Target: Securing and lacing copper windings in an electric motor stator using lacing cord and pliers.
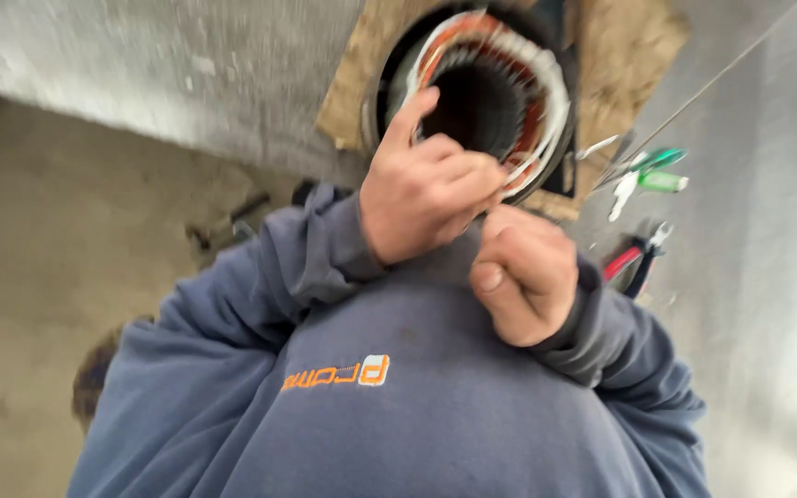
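While both hands are working close together, the left hand (pixel 422 189) is touching the motor stator (pixel 486 97) just ahead, and the right hand (pixel 523 277), nearer the body, is pinching white binding (pixel 546 138).

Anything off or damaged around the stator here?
No visible damage. The round motor stator with copper and white windings rests on ragged brown cardboard. The left hand touches its rim; the right hand is fisted. Red-handled pliers and green-handled screwdrivers lie loose.
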